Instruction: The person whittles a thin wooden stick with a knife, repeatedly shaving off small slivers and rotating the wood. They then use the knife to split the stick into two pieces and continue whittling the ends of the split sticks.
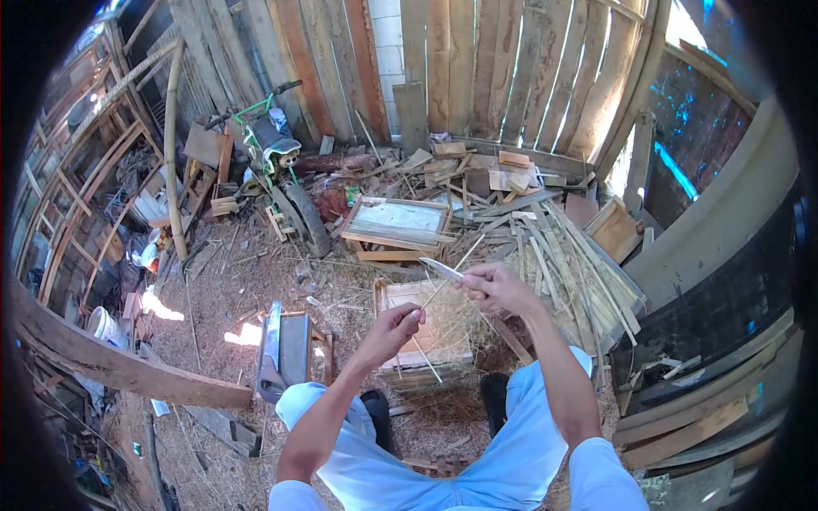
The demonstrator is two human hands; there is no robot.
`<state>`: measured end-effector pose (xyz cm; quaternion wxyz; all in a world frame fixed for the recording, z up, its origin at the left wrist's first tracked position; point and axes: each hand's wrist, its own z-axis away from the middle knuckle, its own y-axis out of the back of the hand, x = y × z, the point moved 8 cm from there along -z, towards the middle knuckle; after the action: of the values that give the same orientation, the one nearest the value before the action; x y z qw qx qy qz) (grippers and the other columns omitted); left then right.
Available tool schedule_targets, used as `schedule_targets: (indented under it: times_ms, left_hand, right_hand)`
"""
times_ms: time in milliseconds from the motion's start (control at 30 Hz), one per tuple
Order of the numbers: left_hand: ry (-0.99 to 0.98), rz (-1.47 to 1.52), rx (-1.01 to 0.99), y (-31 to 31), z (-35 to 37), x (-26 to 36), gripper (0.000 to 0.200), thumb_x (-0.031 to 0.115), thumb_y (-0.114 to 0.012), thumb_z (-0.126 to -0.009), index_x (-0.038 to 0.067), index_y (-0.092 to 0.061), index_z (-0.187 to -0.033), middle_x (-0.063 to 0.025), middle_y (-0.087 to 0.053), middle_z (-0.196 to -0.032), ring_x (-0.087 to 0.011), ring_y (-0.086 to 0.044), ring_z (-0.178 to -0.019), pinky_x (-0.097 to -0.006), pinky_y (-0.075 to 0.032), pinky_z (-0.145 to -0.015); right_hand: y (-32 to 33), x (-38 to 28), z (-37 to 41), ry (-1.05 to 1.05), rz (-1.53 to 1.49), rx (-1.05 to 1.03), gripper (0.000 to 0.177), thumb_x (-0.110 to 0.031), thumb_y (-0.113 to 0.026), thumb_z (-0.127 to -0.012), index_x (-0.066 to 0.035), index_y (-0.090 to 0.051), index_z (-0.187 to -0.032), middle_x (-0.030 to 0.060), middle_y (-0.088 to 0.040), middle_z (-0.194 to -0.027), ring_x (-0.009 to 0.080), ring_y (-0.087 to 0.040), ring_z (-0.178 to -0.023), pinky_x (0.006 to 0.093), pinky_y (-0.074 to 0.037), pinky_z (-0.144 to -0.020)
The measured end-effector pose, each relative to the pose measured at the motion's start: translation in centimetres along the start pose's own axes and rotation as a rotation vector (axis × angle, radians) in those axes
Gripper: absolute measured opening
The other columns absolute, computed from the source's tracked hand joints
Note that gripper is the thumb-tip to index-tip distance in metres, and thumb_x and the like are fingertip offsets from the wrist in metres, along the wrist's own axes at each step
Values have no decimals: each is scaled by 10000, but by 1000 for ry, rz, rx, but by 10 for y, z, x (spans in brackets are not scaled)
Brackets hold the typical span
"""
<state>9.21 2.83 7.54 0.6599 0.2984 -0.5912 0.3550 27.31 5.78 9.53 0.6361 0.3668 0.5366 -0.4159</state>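
Observation:
My right hand (494, 289) is closed around the handle of a knife (441, 269), whose blade points up and to the left. A thin stick (455, 278) slants up to the right from my left hand (399, 330), which pinches its lower end, and it passes beside the blade. Another thin stick (426, 358) slants down below my left fingers; whether they hold it too I cannot tell. Under both hands lies a wooden box or board (430, 328) with thin shavings on and around it.
A hand saw (272, 353) rests on a small dark-topped bench (295, 347) to the left. Ahead are a framed tray (396, 220), a small bike (285, 170) and a heap of wood strips (562, 264). A thick beam (128, 362) crosses the lower left.

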Motion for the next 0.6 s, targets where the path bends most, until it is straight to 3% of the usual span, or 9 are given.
schedule_targets:
  times_ms: [133,200,267,300,367,400,500,533,600]
  left_hand:
    - [-46,-8,26,2,-4,-2,223,252,-448,-991,84,-537,-875,92,-319,-637,-9,-259,-539,-189,-194,-466]
    - [-46,7,31,10,3,-7,217,250,-452,-990,84,-536,-876,93,-311,-638,-7,-250,-541,-189,-186,-467]
    - [65,-19,55,29,22,-23,188,191,-471,-965,45,-559,-884,49,-405,-650,-54,-343,-593,-216,-311,-534]
    - [57,-20,63,33,21,-28,188,191,-471,-965,45,-559,-884,49,-405,-650,-54,-343,-593,-216,-311,-534]
    - [-234,-388,327,48,18,-11,174,178,-508,-941,31,-587,-889,-7,-542,-671,-103,-471,-599,-262,-387,-559]
    - [-302,-528,410,46,17,2,148,157,-529,-917,32,-608,-909,-95,-648,-775,-226,-613,-649,-344,-454,-594]
    - [-289,-717,455,29,10,17,123,130,-532,-900,44,-612,-936,-149,-655,-824,-330,-638,-720,-412,-467,-604]
    - [-388,-706,469,23,11,20,110,104,-543,-882,49,-612,-948,-162,-650,-825,-362,-626,-730,-440,-471,-608]
    - [-410,-737,457,11,15,29,110,98,-551,-877,56,-613,-957,-156,-653,-824,-355,-631,-729,-432,-478,-607]
  right_hand:
    - [11,0,-1,-9,50,34,258,-252,-558,-939,-19,-635,-1017,-50,-457,-610,14,-351,-449,178,-232,-382]
    - [60,10,0,31,-112,342,248,-258,-538,-941,-49,-651,-1015,-80,-412,-579,13,-320,-434,188,-229,-375]
    - [121,2,20,117,-253,578,250,-269,-528,-944,-53,-631,-1018,-75,-402,-580,13,-317,-427,178,-219,-359]
    - [118,3,17,125,-249,570,250,-269,-528,-944,-53,-631,-1018,-75,-402,-580,13,-317,-427,178,-219,-359]
    - [107,19,29,14,-232,608,231,-255,-507,-952,-56,-611,-1007,-65,-403,-588,15,-307,-422,173,-216,-348]
    - [79,8,28,13,-174,505,219,-242,-504,-957,-54,-609,-995,-58,-415,-596,16,-310,-422,178,-217,-350]
    - [-5,2,16,29,-136,194,219,-244,-510,-958,-53,-608,-1001,-57,-429,-601,20,-314,-424,189,-222,-356]
    - [-26,1,12,34,-72,107,219,-247,-515,-956,-53,-608,-1000,-56,-434,-603,22,-317,-424,193,-226,-359]
    - [-43,10,3,16,-89,47,217,-247,-513,-958,-54,-606,-988,-56,-436,-603,21,-315,-424,196,-226,-361]
